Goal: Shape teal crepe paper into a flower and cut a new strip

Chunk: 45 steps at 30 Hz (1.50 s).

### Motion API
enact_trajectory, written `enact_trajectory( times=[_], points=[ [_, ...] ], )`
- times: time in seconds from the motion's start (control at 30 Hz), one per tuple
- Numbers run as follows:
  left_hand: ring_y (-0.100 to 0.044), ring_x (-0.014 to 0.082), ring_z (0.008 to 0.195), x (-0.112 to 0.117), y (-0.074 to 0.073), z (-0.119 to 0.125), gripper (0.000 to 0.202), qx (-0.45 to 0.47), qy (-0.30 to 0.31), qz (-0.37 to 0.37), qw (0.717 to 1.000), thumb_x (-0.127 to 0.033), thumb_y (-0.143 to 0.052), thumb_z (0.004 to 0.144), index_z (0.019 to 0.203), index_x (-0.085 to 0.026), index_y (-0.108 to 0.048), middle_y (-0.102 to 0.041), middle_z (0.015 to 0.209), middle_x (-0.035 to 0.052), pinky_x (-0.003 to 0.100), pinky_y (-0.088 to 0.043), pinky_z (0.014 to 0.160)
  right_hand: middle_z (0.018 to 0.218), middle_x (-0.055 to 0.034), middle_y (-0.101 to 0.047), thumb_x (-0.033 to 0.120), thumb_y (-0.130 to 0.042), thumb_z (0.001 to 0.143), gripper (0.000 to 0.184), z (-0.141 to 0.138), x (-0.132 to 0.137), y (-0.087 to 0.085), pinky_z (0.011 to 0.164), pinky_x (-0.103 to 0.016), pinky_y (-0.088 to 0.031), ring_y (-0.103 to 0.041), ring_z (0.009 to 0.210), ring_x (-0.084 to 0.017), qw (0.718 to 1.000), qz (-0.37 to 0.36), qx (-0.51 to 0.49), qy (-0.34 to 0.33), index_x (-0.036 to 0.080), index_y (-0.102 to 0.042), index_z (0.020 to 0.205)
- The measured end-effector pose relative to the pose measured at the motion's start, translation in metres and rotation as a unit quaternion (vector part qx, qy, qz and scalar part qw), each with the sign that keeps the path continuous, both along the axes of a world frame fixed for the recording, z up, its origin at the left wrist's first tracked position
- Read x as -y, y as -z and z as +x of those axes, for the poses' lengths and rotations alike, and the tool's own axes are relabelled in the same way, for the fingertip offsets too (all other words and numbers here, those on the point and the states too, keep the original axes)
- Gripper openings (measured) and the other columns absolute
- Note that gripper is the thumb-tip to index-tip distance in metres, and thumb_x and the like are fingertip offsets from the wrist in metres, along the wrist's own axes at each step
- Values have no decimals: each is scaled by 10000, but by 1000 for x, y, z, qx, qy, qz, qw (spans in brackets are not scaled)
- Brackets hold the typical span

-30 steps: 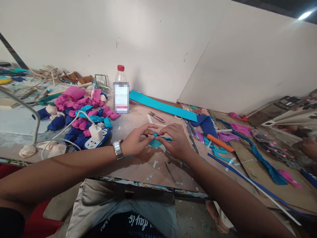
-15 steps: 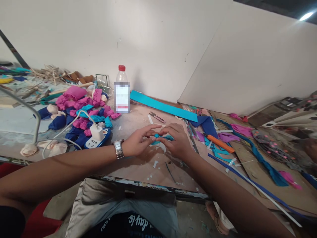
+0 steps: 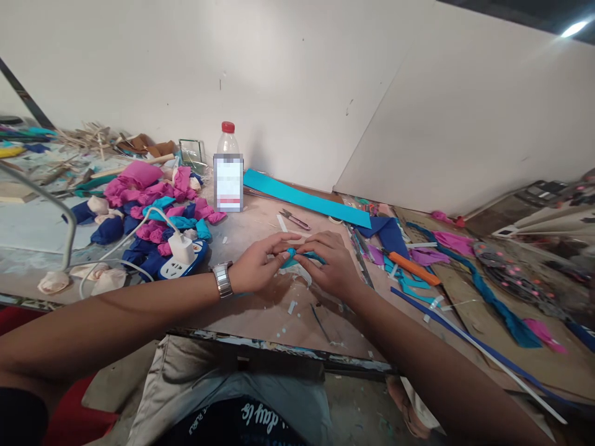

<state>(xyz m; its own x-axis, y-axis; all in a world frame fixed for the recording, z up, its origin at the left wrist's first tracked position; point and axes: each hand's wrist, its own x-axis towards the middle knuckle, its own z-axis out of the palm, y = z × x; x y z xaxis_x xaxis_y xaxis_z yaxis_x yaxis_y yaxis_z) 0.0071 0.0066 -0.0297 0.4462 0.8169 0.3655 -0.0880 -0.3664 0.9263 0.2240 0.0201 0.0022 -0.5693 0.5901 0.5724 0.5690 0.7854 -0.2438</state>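
Plywood tabletop (image 3: 260, 313) fills the view, scuffed and flecked with white scraps. Along the wall runs a long teal strip (image 3: 307, 199), flat, smooth and matte. Over on the left is a heap of fabric buds (image 3: 149, 198) in pink, navy and teal, soft and crumpled, with a clear plastic bottle (image 3: 227, 170) standing beside it, red cap on.

Now the hands, mid-table. The left hand (image 3: 253, 266), metal watch (image 3: 222, 280) at the wrist, curls in and pinches a small teal roll (image 3: 290, 254) between thumb and forefinger. The right hand (image 3: 330, 263) meets it from the other side, fingers bent, gripping the same piece. Both are half closed, fingertips almost meeting.

That roll sits just above the tabletop between them, a tight little bud with a loose tail running under the right fingers. Small snips (image 3: 292, 218) lie just behind.
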Motion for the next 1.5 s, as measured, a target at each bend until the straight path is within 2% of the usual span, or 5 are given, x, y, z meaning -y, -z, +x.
enact_trajectory(
  times=[0.5,0.77,1.03,1.27,1.5],
  points=[
    [-503,263,1454,0,1,0,545,-67,-27,125,990,-309,-515,1027,1563,-247,-436,-517,1579,115,464,-381,1230,914,-50,-721,361,-744,929,122,-3,1,3,838,-408,-466,-649,907,-243,999,5,-41,-5,248,-702,910],
    [-473,246,1477,0,5,0,534,-66,-1,133,989,-276,-459,1051,1576,-254,-366,-480,1600,128,452,-373,1231,955,-55,-749,328,-753,923,95,-3,-1,8,873,-429,-488,-666,935,-251,998,8,-64,-21,248,-702,913],
    [-634,256,1207,-2,-2,-3,201,-86,-122,160,976,-300,-635,970,1147,-216,-679,-710,1261,104,444,-466,1069,887,-39,-734,297,-794,894,112,-3,-2,3,812,-391,-501,-669,870,-228,996,20,-86,-25,243,-699,915],
    [-620,241,1206,-3,0,-3,227,-70,-109,111,985,-335,-564,1009,1166,-221,-683,-698,1279,92,386,-484,979,918,-34,-760,260,-788,902,89,-3,-1,-1,830,-383,-489,-679,872,-214,996,45,-73,-32,243,-719,955],
    [-642,235,1175,-4,-2,-2,242,-53,-106,102,988,-363,-593,998,1126,-218,-739,-727,1230,93,390,-492,1004,894,-31,-765,283,-759,925,61,-2,-2,1,826,-396,-483,-680,854,-216,996,56,-63,-15,244,-712,922]
  ],
)
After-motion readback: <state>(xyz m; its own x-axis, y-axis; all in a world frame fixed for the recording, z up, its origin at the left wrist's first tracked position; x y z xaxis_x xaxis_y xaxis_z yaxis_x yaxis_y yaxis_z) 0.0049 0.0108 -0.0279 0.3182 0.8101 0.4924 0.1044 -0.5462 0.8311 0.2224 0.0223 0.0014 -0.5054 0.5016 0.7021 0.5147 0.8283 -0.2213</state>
